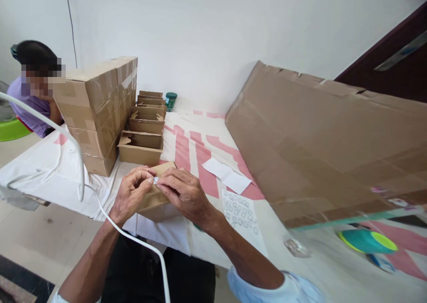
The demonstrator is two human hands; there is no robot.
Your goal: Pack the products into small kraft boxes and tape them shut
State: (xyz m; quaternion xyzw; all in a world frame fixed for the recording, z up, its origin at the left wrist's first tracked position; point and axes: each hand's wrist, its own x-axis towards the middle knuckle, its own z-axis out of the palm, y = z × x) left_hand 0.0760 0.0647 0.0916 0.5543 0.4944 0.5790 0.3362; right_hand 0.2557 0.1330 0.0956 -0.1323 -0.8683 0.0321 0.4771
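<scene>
A tiny whitish piece [155,179], too small to name, sits pinched between the fingertips of my left hand [133,191] and my right hand [185,191]. Both hands are closed and meet just above a brown cardboard box [155,204] at the table's near edge. My fingers cover part of the box's top. To the right of my right hand lies a white sheet [240,212] with rows of small outlined shapes. A blank folded white paper [227,175] rests beyond it.
Open cardboard boxes [142,154] line up behind my hands, beside stacked taped cartons [100,111]. A green tub [171,101] stands by the wall. Leaning cardboard [320,147] bounds the right. A white cable [143,246] crosses before my left arm. A person [38,89] sits at left.
</scene>
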